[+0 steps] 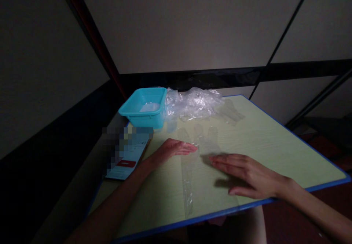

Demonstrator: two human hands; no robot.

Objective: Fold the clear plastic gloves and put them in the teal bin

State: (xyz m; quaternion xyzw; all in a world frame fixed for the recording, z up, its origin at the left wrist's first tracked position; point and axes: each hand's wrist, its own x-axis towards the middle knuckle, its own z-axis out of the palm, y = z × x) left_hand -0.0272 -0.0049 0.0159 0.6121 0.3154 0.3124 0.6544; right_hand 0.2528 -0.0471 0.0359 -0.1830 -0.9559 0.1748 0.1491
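The left hand (172,148) and right hand (244,172), fingers straight, gripping nothing, are over a faintly outlined clear plastic glove (189,185) on the counter (264,137), near a phone (130,154) showing "42", otherwise blurred and partly pixelated.

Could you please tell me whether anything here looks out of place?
Nothing looks clearly spilled or broken. The clear plastic heap beside the teal basin is crumpled and untidy, while the clear plastic piece by the left hand lies mostly flat. A pixelated patch oddly hides part of the lit screen, likely masking rather than damage.
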